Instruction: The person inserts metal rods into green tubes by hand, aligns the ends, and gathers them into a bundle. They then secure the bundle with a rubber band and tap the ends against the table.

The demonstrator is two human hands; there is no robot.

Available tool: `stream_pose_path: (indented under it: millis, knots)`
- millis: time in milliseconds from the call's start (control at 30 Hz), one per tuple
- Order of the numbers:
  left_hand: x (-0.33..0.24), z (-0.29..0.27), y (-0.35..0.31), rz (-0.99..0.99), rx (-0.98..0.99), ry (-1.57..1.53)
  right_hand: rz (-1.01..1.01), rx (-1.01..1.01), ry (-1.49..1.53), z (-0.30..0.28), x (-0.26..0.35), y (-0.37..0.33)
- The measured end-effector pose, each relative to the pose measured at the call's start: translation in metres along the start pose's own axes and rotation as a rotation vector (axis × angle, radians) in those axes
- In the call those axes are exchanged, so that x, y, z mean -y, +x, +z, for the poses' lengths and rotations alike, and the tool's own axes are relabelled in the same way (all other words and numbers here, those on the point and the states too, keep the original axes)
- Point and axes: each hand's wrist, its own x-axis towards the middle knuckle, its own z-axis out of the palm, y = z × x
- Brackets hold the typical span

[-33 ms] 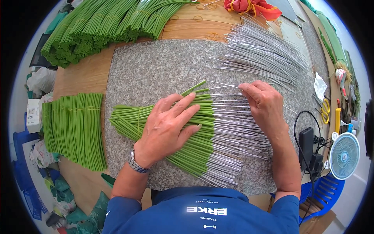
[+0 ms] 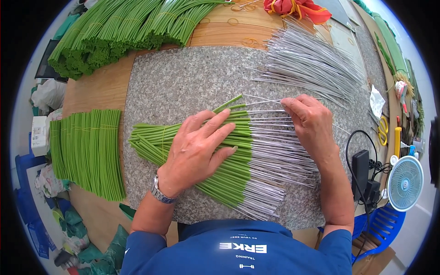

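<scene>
A fan of green plastic tubes [image 2: 224, 185] lies on the speckled stone slab, with silvery wires [image 2: 279, 146] sticking out of most of their right ends. A yellow rubber band circles the bunch near its left end. My left hand [image 2: 199, 146], a metal watch on its wrist, rests on the tubes with fingers spread. To the right, my right hand [image 2: 311, 119] pinches a thin wire [image 2: 263, 98] between thumb and forefinger. The wire's free tip points left, close to the end of the topmost tube [image 2: 231, 100]; it looks to be just outside it.
A heap of loose wires [image 2: 311, 59] lies at the far right of the stone slab [image 2: 183, 73]. Banded green tube bundles [image 2: 87, 153] are at the left, with more bundles [image 2: 123, 32] at the back. Yellow scissors [image 2: 382, 130], a black adapter [image 2: 360, 167] and a small fan [image 2: 405, 183] sit rightward.
</scene>
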Motion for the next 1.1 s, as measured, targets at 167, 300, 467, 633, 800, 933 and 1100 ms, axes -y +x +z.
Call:
stream_pose_path:
  millis: [167,300,467,633,800,933,1100]
  knots:
    - [0.000,0.001,0.001,-0.003,0.008,-0.007,0.003,0.009,0.014,0.006,-0.004,0.001]
    - [0.000,0.000,0.000,-0.007,0.009,-0.002,-0.037,0.002,0.028,0.006,-0.003,0.004]
    - [0.000,-0.001,0.000,-0.007,0.006,-0.005,-0.169,-0.036,0.007,0.002,-0.010,0.007]
    - [0.000,0.000,-0.001,-0.017,0.012,-0.015,-0.167,0.007,0.132,0.002,-0.020,0.011]
    - [0.000,-0.001,-0.001,-0.009,-0.007,-0.024,-0.051,0.173,0.396,0.002,-0.028,0.020]
    - [-0.002,-0.001,0.001,-0.024,-0.015,-0.054,-0.218,0.154,0.380,0.022,-0.008,0.029]
    - [-0.001,0.000,0.001,-0.024,-0.028,-0.045,-0.328,0.143,0.236,0.034,0.018,0.026]
